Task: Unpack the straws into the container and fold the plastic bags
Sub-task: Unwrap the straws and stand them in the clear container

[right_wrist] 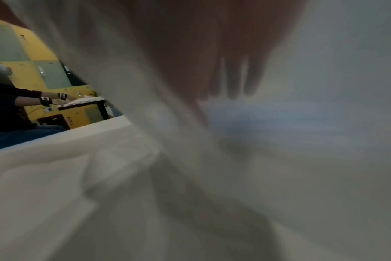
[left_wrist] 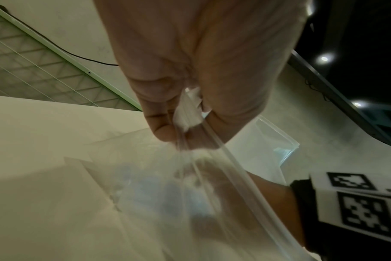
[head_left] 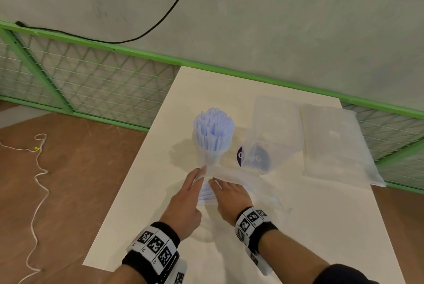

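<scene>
A clear container [head_left: 210, 155] packed with upright pale blue straws [head_left: 213, 123] stands mid-table. Just in front of it lies a clear zip bag [head_left: 241, 177] holding more blue straws [head_left: 207, 196]. My left hand [head_left: 197, 176] pinches the bag's zip edge [left_wrist: 188, 114] between thumb and fingers and lifts the mouth. My right hand [head_left: 216, 184] reaches into the bag mouth, and its fingers [right_wrist: 230, 79] look straight and point at the straws [right_wrist: 268, 120]. The right wrist view is blurred by the plastic [right_wrist: 123, 88]. Whether the fingers touch the straws I cannot tell.
A second clear bag [head_left: 270, 132] stands upright right of the container, with a purple round label [head_left: 239, 157] low on it. A flat stack of clear bags [head_left: 332, 143] lies at the table's right. A green mesh fence [head_left: 91, 81] runs behind; a white cord [head_left: 39, 169] lies on the floor.
</scene>
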Motion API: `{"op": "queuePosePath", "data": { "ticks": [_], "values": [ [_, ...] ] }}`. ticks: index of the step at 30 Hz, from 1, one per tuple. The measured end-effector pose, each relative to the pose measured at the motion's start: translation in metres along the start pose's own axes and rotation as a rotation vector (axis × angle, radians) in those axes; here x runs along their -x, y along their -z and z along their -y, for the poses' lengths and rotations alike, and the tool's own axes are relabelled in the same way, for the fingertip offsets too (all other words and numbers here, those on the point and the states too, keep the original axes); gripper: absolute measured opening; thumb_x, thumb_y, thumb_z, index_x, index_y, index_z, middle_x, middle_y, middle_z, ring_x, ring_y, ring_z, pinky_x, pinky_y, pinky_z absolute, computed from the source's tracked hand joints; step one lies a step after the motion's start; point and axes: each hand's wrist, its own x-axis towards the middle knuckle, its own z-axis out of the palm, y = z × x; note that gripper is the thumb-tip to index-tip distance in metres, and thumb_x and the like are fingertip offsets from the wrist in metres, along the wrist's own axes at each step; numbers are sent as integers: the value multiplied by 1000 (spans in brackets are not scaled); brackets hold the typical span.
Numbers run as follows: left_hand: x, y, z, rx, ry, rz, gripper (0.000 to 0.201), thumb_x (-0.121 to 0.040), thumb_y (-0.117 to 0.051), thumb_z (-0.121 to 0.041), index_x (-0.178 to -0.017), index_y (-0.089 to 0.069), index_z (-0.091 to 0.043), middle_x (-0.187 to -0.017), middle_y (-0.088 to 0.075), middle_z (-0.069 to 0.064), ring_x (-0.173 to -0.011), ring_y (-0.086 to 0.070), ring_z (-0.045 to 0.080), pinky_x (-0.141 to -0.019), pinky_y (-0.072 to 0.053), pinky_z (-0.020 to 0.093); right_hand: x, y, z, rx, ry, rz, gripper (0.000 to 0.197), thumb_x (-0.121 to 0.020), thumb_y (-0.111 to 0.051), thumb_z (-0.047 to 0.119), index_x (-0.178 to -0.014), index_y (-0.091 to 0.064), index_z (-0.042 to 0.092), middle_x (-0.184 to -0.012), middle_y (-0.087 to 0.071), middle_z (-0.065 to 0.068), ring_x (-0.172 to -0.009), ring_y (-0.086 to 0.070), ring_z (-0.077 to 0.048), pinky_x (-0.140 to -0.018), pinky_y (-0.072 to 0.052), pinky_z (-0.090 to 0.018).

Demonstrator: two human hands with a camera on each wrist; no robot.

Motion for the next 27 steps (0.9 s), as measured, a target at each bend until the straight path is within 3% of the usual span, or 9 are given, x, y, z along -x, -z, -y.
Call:
{"op": "queuePosePath", "data": {
  "ticks": [2, 6, 9, 11, 16, 21, 24, 27],
  "values": [
    [0, 2, -1, -3, 7, -4, 105, -71, -41, 16, -152, -9, -42, -156, -5, -25, -123, -50, 17, -89, -46, 19, -4, -3, 0, -18, -3, 9, 67, -89, -52, 11, -150, -27, 15, -155, -33, -3, -139, -35, -25, -114, -28, -37],
    [1, 5, 2, -18, 8, -19, 106, -70, -41, 15, -152, -8, -44, -155, -5, -27, -126, -48, 13, -91, -50, 28, -6, -5, 2, 18, 11, 30, 54, -82, -55, 12, -135, -43, 15, -133, -48, -3, -122, -49, -27, -102, -37, -36],
    [2, 5, 2, -9, 11, -13, 105, -71, -42, 16, -152, -9, -42, -155, -5, -26, -123, -50, 16, -90, -47, 21, -12, -4, 2, -23, -9, 61, 64, -82, -56, 13, -142, -35, 15, -143, -46, -4, -129, -47, -27, -107, -37, -38],
    [2, 6, 2, -6, 10, -13, 105, -71, -42, 17, -152, -9, -41, -156, -5, -25, -123, -49, 16, -89, -45, 17, -15, -4, 2, -37, -19, 73, 64, -81, -56, 14, -141, -35, 16, -141, -48, -2, -128, -48, -26, -105, -39, -38],
    [1, 7, 2, -10, 0, -20, 104, -71, -41, 17, -153, -10, -39, -156, -6, -25, -128, -46, 11, -92, -47, 22, -19, -1, 6, 30, -13, 86, 40, -79, -58, 14, -117, -48, 14, -114, -54, -3, -106, -55, -27, -87, -42, -36],
    [0, 7, -1, 6, 22, -6, 105, -73, -42, 16, -152, -7, -43, -156, -3, -26, -123, -50, 18, -92, -45, 20, -25, 2, 9, 19, -56, 148, 45, -78, -59, 16, -120, -43, 16, -115, -54, -3, -108, -55, -25, -91, -42, -37],
    [0, 6, -2, 6, 20, -3, 105, -72, -41, 16, -153, -7, -42, -157, -3, -24, -129, -46, 17, -96, -45, 22, -29, 0, 12, 41, -70, 167, 47, -80, -59, 18, -124, -41, 18, -116, -54, -2, -112, -54, -25, -95, -41, -38],
    [0, 6, -2, -5, 22, 1, 104, -72, -42, 17, -153, -7, -40, -158, -4, -22, -129, -46, 17, -94, -41, 16, -31, -3, 15, 122, -71, 210, 44, -84, -60, 24, -125, -46, 18, -121, -52, -4, -117, -49, -26, -100, -37, -41]
  ]
}}
